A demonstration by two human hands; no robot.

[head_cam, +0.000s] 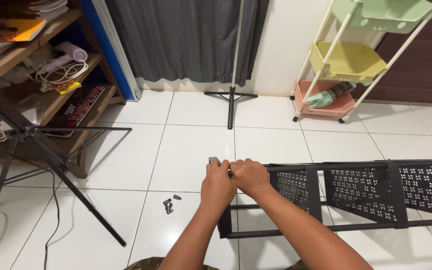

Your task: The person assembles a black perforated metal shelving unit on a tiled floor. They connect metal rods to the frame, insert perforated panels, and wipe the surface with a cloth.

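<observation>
Bare forearms, no sleeves (olive patterned clothing at the lap).

Yellow-red tag (67, 88) on shelf; dark printed package (78, 107) below.

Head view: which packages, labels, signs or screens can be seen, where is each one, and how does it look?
Flat dark package: lower shelf at left, long rectangle, black with red and white print.
Small tag: shelf above it, beside white cords, yellow and red.
Orange booklet: top shelf, flat.
No screens or signs.
</observation>
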